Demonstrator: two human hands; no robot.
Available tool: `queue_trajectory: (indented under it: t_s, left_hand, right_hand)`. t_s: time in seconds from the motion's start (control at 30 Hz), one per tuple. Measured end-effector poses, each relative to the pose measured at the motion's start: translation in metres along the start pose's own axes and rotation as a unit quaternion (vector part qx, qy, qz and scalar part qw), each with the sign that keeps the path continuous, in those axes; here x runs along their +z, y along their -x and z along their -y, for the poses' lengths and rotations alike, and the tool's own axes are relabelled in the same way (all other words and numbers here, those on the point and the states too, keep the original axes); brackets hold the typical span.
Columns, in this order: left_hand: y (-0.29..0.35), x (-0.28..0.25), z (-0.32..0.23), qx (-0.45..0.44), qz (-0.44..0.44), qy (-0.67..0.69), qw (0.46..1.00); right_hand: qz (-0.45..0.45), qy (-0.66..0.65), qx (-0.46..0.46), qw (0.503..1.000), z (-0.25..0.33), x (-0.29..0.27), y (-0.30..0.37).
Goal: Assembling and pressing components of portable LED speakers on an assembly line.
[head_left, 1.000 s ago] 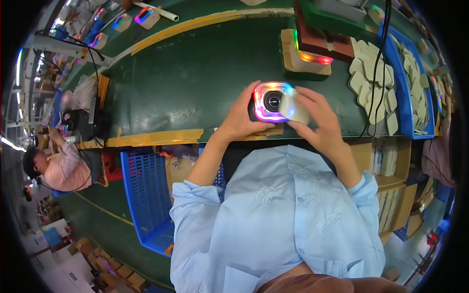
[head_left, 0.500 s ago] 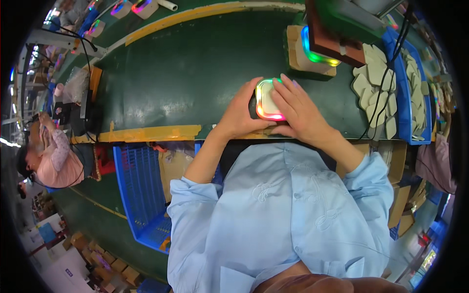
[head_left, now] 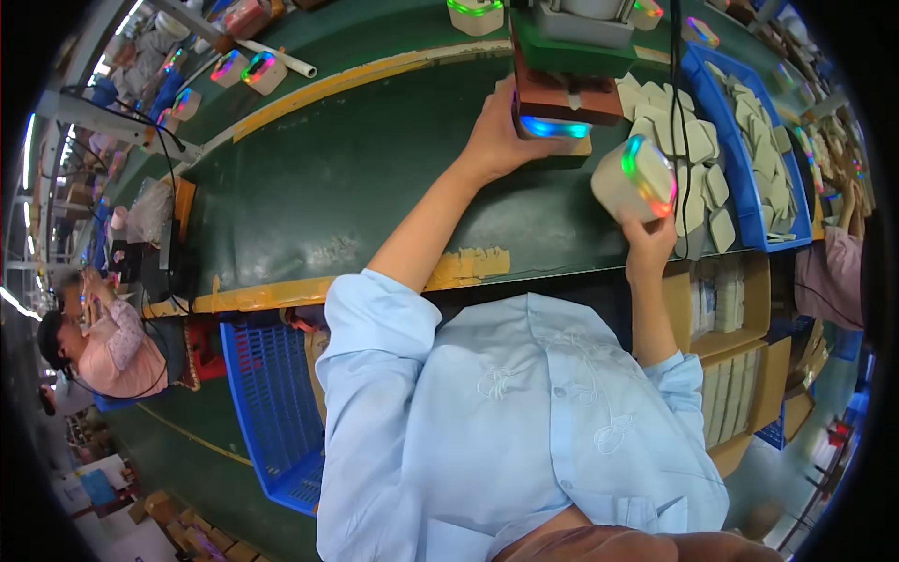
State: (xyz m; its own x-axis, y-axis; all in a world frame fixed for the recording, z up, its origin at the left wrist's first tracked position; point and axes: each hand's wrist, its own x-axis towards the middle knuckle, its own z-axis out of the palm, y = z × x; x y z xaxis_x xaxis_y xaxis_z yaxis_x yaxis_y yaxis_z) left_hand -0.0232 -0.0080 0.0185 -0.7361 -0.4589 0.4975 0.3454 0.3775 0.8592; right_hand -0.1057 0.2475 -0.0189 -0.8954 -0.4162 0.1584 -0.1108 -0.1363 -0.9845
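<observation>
Head view: at upper centre, half-curled left hand grips blue-lit unit; right hand grips tilted cream unit, lit face toward upper right.

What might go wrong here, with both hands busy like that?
The left hand is at a lit device under the reddish-brown block; if that block moved down, the hand might get pinched. The right hand holds another lit device tilted, apparently only by its near end, so it could slip. Black cables hang near this second device and might snag it.
</observation>
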Motion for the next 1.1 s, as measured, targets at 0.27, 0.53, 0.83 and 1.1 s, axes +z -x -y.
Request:
queue_trajectory:
  t_s: [0.27, 0.53, 0.83, 1.1]
  left_hand:
    - [0.061, -0.077, -0.009, -0.139, -0.106, -0.138, 0.975]
    - [-0.047, -0.145, 0.036, -0.117, -0.134, -0.201, 0.963]
    - [-0.146, -0.296, 0.148, -0.033, -0.313, -0.48, 0.819]
    - [-0.023, -0.493, 0.134, -0.271, -0.295, -0.637, 0.659]
  right_hand:
    - [0.221, 0.062, -0.055, 0.972, 0.014, 0.054, -0.083]
    - [0.144, 0.387, -0.182, 0.892, -0.02, -0.018, -0.111]
    - [0.144, 0.455, -0.254, 0.841, -0.012, -0.008, -0.051]
    - [0.181, 0.371, -0.185, 0.892, -0.016, 0.022, -0.001]
